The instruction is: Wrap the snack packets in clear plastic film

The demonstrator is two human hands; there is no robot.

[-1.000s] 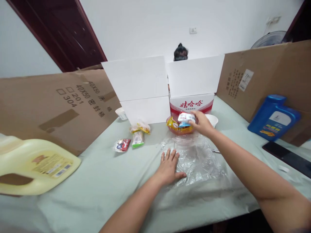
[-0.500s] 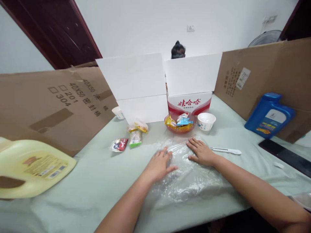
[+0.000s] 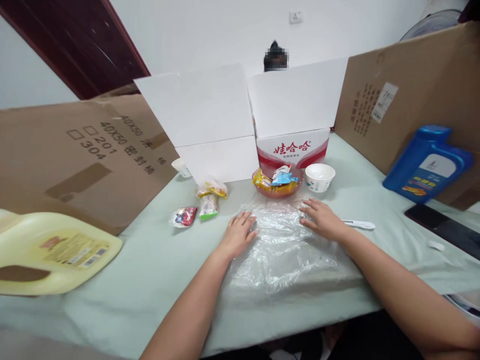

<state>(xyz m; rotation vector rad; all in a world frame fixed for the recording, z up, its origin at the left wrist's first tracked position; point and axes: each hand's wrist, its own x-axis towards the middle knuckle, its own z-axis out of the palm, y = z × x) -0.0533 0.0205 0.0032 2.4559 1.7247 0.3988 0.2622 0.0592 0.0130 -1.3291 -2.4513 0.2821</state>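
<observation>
A clear, crinkled plastic bag point(image 3: 281, 250) lies spread flat on the pale green cloth in front of me. On its left edge rests my left hand point(image 3: 239, 234), fingers stretched out and holding nothing. My right hand point(image 3: 323, 220) is at the upper right edge of the bag, open with fingers apart. A white utility knife point(image 3: 362, 225) lies just beyond my right hand, its left end hidden behind the hand. Past the bag stands a reddish bowl point(image 3: 277, 191) with several wrapped snacks, and a white paper bowl point(image 3: 320, 178) is to its right.
Wrapped snacks point(image 3: 208, 206) and a red packet point(image 3: 184, 217) lie left of the bag. A yellow jug point(image 3: 86, 250) is far left. At right are a blue bottle point(image 3: 427, 167) and a black phone point(image 3: 446, 227). Cardboard point(image 3: 375, 65) and white boxes point(image 3: 202, 110) form a barrier; a person's head shows behind.
My hands have moved apart, the left to the left and the right to the right, uncovering more of the bag's middle. The camera view has shifted slightly.
</observation>
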